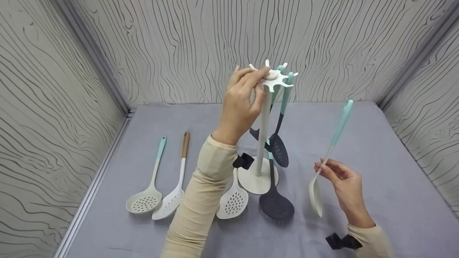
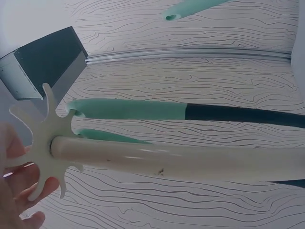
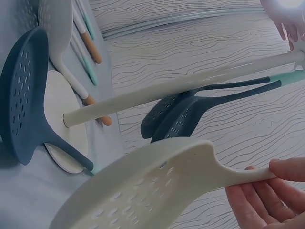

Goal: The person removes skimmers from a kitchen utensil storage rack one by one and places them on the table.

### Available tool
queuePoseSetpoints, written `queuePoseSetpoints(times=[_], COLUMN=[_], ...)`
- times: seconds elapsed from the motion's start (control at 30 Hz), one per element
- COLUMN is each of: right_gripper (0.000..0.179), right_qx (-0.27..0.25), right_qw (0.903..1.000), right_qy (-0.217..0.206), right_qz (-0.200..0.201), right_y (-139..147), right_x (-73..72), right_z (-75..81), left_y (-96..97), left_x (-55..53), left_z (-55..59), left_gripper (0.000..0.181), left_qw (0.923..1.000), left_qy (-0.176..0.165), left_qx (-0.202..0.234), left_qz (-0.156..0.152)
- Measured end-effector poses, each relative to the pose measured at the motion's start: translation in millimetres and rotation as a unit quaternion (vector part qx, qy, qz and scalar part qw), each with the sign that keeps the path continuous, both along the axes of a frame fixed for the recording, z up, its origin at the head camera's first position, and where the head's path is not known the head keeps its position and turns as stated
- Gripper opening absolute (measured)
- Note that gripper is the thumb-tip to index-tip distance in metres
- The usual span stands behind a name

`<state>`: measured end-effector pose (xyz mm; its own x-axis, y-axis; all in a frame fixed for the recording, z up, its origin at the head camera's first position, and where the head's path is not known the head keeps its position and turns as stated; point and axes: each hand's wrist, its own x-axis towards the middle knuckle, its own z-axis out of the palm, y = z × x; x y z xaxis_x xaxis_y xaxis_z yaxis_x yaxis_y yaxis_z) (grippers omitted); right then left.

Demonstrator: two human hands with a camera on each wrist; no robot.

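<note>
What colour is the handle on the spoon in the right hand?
Mint green. The slotted spoon's handle shows best in the head view.

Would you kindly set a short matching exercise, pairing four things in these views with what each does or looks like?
Column one:
1. Left hand
2. Right hand
3. Stand's base
4. Hanging utensils

Column two:
A. Round and white
B. Pinches a pale slotted utensil
C. Turquoise handles, dark heads
D. Holds the stand's top

Pairs: 1-D, 2-B, 3-A, 4-C
</note>
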<state>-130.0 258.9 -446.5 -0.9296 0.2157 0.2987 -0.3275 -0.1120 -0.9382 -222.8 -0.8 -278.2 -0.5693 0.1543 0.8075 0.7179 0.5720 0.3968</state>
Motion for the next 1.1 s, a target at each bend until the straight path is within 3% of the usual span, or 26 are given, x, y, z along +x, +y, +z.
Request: queuePoseSetpoints(times=[0.23, 0.7, 0.97, 1.1], right_gripper=[0.021, 0.019, 0.019, 0.020], right_qx=[0.013, 0.027, 0.022, 0.014], right_qw=[0.9999, 0.9986, 0.9987, 0.9997], right_qy=[-0.008, -0.036, -0.036, -0.013], right_qz=[-0.008, -0.028, -0.028, -0.015], right_y=[2.6, 8.7, 8.2, 8.5], right_x=[2.2, 7.1, 8.4, 9.2], right_z=[-2.7, -3.6, -4.4, -5.5], left_y=[0.9, 2.9, 8.4, 8.7], left_x=[-0.5, 2.3, 4.6, 5.0], left_z=[-2.0, -1.7, -3.3, -3.8], left_gripper=[0.038, 0.040, 0.043, 0.042], left_qw=[0.9997, 0.9999, 0.9982, 0.9980], left_qy=[0.015, -0.002, 0.004, -0.003], left_qx=[-0.010, -0.014, -0.016, -0.007], left_qz=[0.015, 0.007, 0.058, 0.063])
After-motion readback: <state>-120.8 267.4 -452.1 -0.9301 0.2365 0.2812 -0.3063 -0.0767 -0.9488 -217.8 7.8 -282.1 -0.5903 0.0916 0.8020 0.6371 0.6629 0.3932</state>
